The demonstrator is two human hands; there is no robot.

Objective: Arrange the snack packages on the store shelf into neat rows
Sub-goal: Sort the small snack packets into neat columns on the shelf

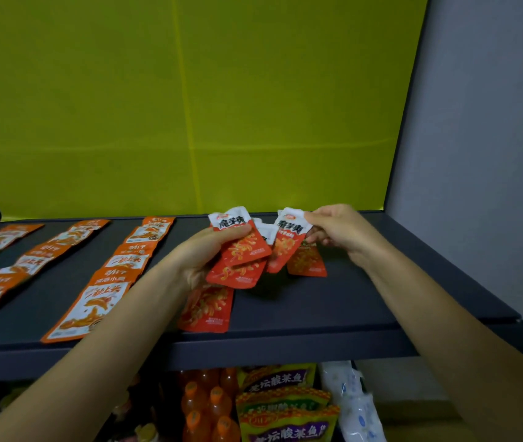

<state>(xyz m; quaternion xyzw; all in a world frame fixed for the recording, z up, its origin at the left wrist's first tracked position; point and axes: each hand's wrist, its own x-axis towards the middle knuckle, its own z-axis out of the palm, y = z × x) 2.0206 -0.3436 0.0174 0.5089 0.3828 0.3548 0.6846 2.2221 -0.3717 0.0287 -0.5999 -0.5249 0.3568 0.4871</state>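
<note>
My left hand (204, 253) grips a small stack of red-and-white snack packets (242, 250) above the dark shelf (333, 301). My right hand (338, 231) pinches the white top corner of another red packet (287, 242) right beside that stack. One red packet (306, 261) lies flat on the shelf under my right hand, and one more (207, 309) lies near the front edge, partly under my left wrist. Orange-and-white packets (104, 283) lie in lines on the shelf's left half.
A yellow-green back panel (190, 106) closes the shelf's rear, and a grey wall (477, 122) stands to the right. Below the shelf's front edge (254, 349) are orange drink bottles (209, 406), yellow-purple bags (285, 406) and a white package (352, 406).
</note>
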